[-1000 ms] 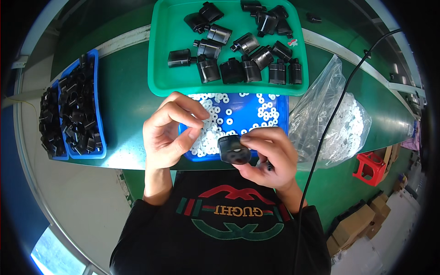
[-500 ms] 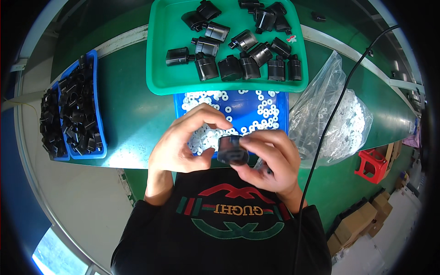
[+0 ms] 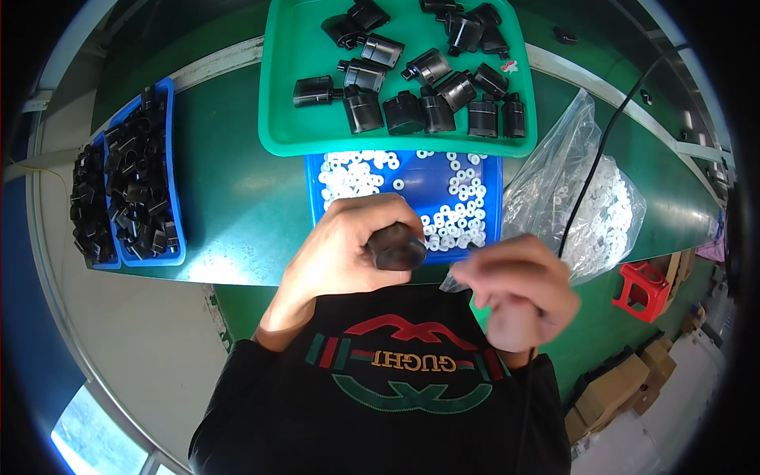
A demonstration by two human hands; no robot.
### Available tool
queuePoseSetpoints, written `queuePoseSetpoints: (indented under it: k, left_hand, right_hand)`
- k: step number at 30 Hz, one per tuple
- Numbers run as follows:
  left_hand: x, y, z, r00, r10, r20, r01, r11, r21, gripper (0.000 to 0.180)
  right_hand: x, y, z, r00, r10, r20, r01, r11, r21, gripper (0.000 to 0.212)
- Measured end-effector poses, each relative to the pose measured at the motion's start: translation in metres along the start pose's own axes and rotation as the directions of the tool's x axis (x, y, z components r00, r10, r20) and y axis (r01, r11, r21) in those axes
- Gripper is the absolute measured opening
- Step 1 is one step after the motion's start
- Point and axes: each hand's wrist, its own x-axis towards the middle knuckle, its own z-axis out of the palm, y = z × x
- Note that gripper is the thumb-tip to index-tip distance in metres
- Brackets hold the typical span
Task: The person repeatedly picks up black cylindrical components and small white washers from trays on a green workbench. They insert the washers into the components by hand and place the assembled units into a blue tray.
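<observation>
Along green bench (image 3: pixel 226 178): green tray (image 3: pixel 283 127), blue tray (image 3: pixel 427 178). Right hand (image 3: pixel 522 289) blurred — grip can't be made out; left hand (image 3: pixel 344 247) clamped on black housing (image 3: pixel 398 252) at blue tray's near edge — long axis foreshortened, broad end toward camera. White rings (image 3: pixel 352 178) beyond.

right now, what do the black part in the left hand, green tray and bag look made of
Black part: probably smooth plastic, showing soft sheen, though metal is possible. Green tray: likely moulded plastic, satin, rounded corners. Bag: seemingly clear plastic film, see-through and creased.
</observation>
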Motion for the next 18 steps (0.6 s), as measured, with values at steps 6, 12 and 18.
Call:
queuePoseSetpoints:
  k: [6,12,18]
  left_hand:
    - [0.002,-0.002,0.015,0.991,-0.044,-0.124,0.045,0.999,0.008,0.023]
    - [0.0,-0.002,0.021,0.983,0.032,-0.182,-0.032,0.999,0.002,0.03]
    - [0.002,0.001,0.027,0.975,0.095,-0.202,-0.094,0.995,0.013,0.032]
  right_hand:
    - [0.03,-0.003,-0.004,0.95,-0.284,-0.132,0.296,0.679,0.672,0.009]
    - [0.037,0.007,0.012,0.967,-0.251,-0.036,0.218,0.755,0.619,0.02]
    - [0.042,0.008,0.006,0.968,-0.208,0.138,0.087,0.799,0.594,0.014]
